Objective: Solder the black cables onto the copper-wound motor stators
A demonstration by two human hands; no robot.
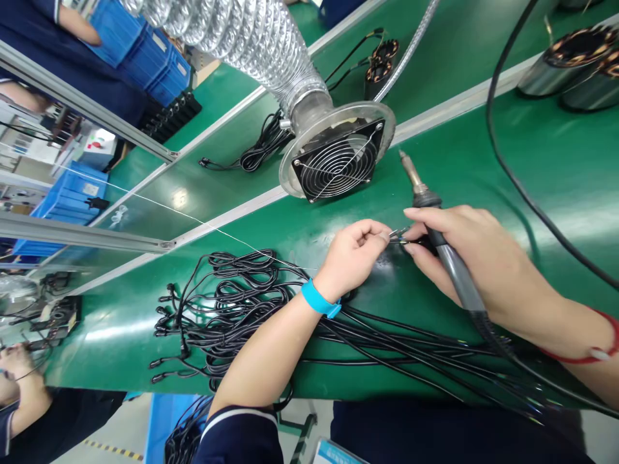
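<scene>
My left hand [355, 254], with a blue band at its wrist, pinches thin stripped wires [397, 236] between thumb and fingertips. Facing it, my right hand [493, 258] grips a soldering iron [457, 277] across the palm, its tip pointing up and away from the wires. The right thumb and fingertips also reach the dark cable end by the wires; how firmly they hold it is hard to see. Under and beside my left forearm lies a heap of coiled black cables [242, 303], their loose ends stretching right beneath my hands.
A fume extractor fan [338, 167] on a silver foil duct [251, 45] hangs just beyond my hands. Black cable [503, 161] loops at the right. Wound metal stators [565, 61] stand at the back right. Other people and blue bins [145, 55] are at the left.
</scene>
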